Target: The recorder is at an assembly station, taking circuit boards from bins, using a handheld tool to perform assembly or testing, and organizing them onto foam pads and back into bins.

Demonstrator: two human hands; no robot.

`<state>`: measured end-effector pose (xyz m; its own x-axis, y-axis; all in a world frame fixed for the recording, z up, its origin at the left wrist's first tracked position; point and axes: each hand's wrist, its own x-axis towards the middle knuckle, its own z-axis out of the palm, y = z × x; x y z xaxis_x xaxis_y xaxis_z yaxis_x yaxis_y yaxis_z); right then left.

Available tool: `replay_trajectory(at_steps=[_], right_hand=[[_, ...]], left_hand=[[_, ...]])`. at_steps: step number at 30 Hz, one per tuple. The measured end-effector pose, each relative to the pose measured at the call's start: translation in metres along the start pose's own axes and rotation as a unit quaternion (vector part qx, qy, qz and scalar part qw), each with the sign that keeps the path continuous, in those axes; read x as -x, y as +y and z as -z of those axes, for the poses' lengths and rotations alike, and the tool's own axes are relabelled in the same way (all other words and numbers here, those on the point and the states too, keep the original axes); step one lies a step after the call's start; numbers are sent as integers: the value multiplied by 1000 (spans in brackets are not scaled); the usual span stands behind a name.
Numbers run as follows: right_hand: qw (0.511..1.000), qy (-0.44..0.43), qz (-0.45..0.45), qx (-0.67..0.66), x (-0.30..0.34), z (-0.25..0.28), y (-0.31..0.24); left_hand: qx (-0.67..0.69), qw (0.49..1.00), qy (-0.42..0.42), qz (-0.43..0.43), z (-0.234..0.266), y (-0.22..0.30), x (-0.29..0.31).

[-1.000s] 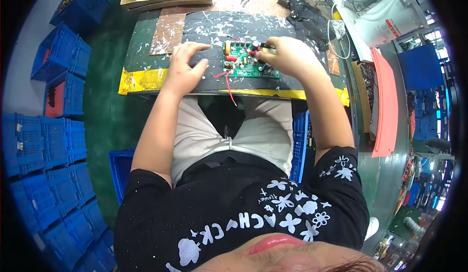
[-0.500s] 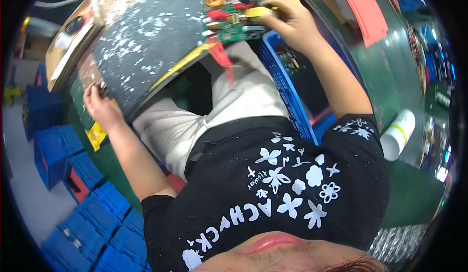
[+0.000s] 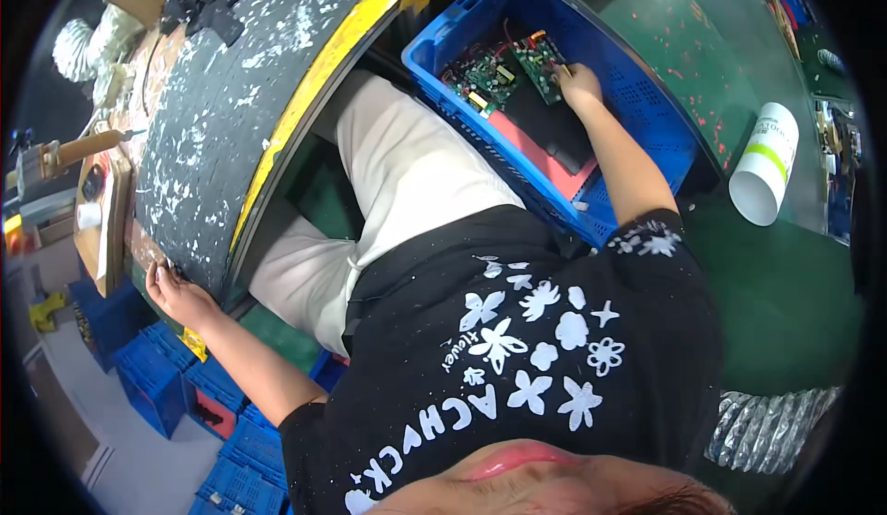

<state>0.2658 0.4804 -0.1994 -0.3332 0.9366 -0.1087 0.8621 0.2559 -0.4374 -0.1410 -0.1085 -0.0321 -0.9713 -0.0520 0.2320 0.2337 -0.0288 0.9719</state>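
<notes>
Head view shows the circuit board (image 3: 538, 67) moved from the bench (image 3: 249, 99) into the right-side crate (image 3: 642, 90), pinched by my right hand (image 3: 580, 88), my left hand (image 3: 188, 302) apart, its grip unclear.

Circuit board (image 3: 539, 67) in right hand (image 3: 580, 87), beside boards (image 3: 480, 72) in crate (image 3: 647, 95); workbench (image 3: 268, 90) left of crate, left hand (image 3: 183, 300) at edge.

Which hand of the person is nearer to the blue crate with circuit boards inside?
Right. The right hand is inside the crate, holding a green circuit board; the left hand is outside it, at the table.
</notes>
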Motion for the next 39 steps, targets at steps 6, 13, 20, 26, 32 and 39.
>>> replay_trajectory(at_steps=[6, 13, 20, 26, 32, 39], right_hand=[[995, -1, 23, 96, -79, -50, 11], [990, -20, 38, 135, -95, -80, -15], [989, -62, 30, 130, -107, -99, -9], [988, -67, 42, 131, -106, -102, -1], [989, -64, 62, 121, -108, -103, 5], [989, -66, 56, 119, -100, -101, -3]], left_hand=[[-36, 999, -28, -12, -4, -3, -6], [-54, 998, -16, 6, 1, 4, -3], [-83, 996, -18, 8, -3, 8, -1], [-86, 996, -28, 5, 0, 6, -3], [-91, 995, -30, 8, 0, 6, -3], [-89, 996, -16, 6, -8, 11, 1]])
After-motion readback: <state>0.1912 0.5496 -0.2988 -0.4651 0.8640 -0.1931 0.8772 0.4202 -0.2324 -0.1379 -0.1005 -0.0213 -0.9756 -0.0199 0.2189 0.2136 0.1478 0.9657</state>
